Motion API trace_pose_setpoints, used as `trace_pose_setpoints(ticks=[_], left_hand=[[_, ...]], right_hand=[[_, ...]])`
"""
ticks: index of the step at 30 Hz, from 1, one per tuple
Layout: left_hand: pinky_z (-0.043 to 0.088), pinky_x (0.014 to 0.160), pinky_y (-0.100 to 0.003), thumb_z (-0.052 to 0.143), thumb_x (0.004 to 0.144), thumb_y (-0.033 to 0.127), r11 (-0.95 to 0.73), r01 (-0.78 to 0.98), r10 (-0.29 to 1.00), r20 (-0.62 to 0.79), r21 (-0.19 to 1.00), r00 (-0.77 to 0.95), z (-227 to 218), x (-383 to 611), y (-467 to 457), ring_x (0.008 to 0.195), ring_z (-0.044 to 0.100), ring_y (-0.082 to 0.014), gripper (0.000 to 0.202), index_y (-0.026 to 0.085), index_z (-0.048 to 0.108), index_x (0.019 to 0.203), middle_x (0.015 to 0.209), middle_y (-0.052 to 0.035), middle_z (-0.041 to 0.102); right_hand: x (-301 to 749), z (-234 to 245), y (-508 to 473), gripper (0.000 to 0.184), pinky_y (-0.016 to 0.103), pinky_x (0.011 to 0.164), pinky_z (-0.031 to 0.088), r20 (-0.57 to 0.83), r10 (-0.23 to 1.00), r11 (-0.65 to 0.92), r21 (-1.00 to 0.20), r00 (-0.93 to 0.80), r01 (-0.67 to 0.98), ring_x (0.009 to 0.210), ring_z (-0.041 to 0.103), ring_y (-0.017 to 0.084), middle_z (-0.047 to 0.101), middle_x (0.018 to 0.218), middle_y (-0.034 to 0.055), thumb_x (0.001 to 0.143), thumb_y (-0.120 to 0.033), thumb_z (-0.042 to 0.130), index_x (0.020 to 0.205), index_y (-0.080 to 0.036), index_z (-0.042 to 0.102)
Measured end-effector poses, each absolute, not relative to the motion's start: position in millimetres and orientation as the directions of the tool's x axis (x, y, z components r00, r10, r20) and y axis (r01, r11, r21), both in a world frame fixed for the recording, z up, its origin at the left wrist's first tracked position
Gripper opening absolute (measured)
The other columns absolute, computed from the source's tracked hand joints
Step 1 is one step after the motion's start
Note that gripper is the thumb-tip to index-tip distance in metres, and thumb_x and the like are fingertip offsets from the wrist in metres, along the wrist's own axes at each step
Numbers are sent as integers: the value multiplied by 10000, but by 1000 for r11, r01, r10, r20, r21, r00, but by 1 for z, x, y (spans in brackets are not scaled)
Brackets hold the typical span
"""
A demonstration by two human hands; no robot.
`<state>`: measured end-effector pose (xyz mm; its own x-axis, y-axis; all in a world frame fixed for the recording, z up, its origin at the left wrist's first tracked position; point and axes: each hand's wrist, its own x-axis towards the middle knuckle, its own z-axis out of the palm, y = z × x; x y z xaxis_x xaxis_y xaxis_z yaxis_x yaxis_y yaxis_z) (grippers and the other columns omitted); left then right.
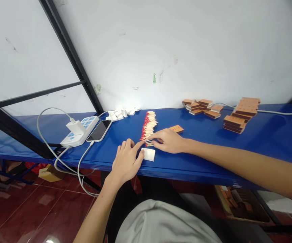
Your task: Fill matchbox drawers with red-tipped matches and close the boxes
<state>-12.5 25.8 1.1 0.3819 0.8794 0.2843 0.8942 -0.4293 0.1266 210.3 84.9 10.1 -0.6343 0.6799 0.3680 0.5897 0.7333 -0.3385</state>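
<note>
A long pile of red-headed matches [149,123] lies on the blue table in front of me. My left hand [126,161] rests at the near end, its index finger stretched to the red heads. Its thumb touches a small white matchbox tray [149,154], whose contents I cannot make out. From the other side my right hand [169,141] reaches the plain stick ends, index finger and thumb apart around the nearest matches. Just behind that hand lies an orange-brown matchbox sleeve [176,129], partly covered by it.
White trays [122,114] lie by the wall. Matchboxes stand in a loose heap [198,107] and a stack [242,113] at right. At left are a charging phone [99,131], a power strip [78,133], cables and a black frame post [72,57].
</note>
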Motion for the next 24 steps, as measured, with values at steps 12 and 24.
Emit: trace_pose_setpoints(ticks=[12, 24], left_hand=[[401, 841, -409, 329, 1032, 374, -443, 888, 873, 289, 127, 394, 1, -13, 25, 960, 499, -246, 438, 314, 541, 1411, 1049, -65, 518], [406, 862, -416, 324, 1032, 395, -420, 897, 880, 302, 138, 366, 0, -13, 25, 1003, 511, -255, 432, 294, 528, 1399, 1094, -74, 549]], right_hand=[[211, 9, 85, 316, 251, 641, 365, 370, 679, 734, -337, -634, 589, 634, 574, 128, 720, 776, 18, 904, -179, 543, 1136, -195, 758], [211, 6, 87, 254, 246, 634, 356, 401, 662, 749, -334, -633, 572, 629, 564, 127, 684, 724, 11, 895, -177, 570, 1072, -172, 753]])
